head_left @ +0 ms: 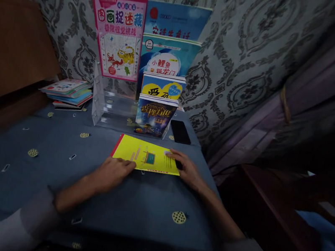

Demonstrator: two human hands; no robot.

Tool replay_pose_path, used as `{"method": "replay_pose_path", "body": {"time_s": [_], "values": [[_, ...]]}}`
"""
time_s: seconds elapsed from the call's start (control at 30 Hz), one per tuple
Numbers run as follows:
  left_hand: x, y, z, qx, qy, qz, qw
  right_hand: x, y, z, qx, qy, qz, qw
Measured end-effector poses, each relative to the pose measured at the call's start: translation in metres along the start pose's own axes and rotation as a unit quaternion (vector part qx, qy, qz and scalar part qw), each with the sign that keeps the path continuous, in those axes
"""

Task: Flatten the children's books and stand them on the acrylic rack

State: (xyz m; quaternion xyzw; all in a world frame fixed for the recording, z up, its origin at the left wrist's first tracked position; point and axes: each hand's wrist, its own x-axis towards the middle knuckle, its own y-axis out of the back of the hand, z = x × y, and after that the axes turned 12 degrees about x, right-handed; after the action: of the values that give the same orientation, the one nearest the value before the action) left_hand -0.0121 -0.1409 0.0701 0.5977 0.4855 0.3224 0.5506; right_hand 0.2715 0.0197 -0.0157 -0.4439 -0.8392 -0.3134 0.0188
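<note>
A thin yellow book (141, 150) with a red spine lies low over the tablecloth in front of me. My left hand (119, 169) is closed on its near left corner, with the fingers curled at the edge. At the right edge, my right hand (186, 169) has its fingers over the cover, gripping that side. Just beyond the book stands a clear acrylic book rack (114, 119). It holds a pink picture book (120, 37) on the left. On its right are a dark blue book (155, 117), a blue-and-yellow book (163, 86), a teal book (170, 54) and a blue book (178, 17), in tiers.
A stack of books (67, 92) sits at the table's back left. A black phone (181, 132) lies right of the rack. Patterned wallpaper rises behind, and a tied curtain (262, 110) hangs at right. Brown wooden furniture (11, 45) stands at left.
</note>
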Motion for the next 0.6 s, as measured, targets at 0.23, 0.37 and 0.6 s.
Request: {"method": "replay_pose_path", "body": {"time_s": [0.23,0.37,0.6], "values": [[-0.035,-0.010,-0.006,-0.257,-0.033,0.129,0.957,-0.002,-0.005,-0.035,0.259,-0.081,0.086,0.958],[-0.041,0.006,-0.010,-0.478,-0.029,0.150,0.865,-0.004,-0.017,-0.061,0.370,-0.110,0.129,0.914],[-0.029,0.005,-0.007,-0.774,0.056,0.122,0.619,0.005,-0.021,-0.095,0.408,-0.135,0.072,0.900]]}}
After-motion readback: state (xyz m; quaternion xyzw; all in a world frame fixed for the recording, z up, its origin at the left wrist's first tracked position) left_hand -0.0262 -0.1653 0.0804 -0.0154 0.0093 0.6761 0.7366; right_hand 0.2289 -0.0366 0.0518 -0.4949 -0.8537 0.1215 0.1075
